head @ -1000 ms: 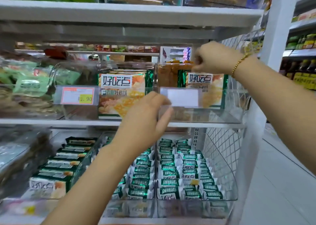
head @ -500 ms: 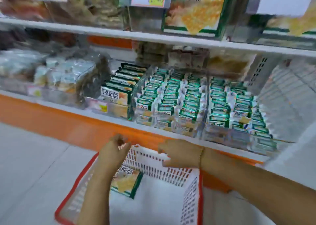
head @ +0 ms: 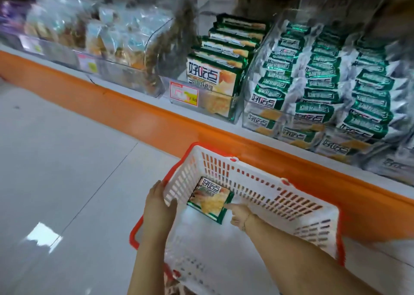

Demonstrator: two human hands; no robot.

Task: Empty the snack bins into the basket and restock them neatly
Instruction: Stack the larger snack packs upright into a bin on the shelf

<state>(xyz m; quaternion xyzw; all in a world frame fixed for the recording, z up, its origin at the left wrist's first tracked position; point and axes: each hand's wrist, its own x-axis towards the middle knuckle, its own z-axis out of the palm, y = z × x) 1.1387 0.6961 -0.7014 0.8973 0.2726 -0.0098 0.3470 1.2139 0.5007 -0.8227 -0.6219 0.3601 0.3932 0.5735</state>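
Note:
A white basket (head: 257, 179) with a red rim stands on the floor below the shelf. One green snack pack (head: 207, 201) lies flat in its far left corner. My left hand (head: 159, 207) holds the basket's left wall, fingers outside and thumb over the edge. My right hand (head: 239, 214) reaches inside, its extended finger touching the pack's near corner. On the lowest shelf, a clear bin (head: 226, 113) holds a row of the same green packs (head: 215, 70) standing upright. Beside it, a wider clear bin holds several small green-and-silver packets (head: 313, 81).
Clear bins of bagged snacks (head: 107, 37) fill the shelf to the left. An orange plinth (head: 145, 115) runs under the shelf, just behind the basket. A red price label (head: 183, 94) sits on the green-pack bin. Grey floor tiles (head: 67, 171) stretch to the left.
My view dropped from the upper shelf to the floor basket. Both hands left the upper bin. The pack now lies in the basket, with my left hand on the wall and my right inside.

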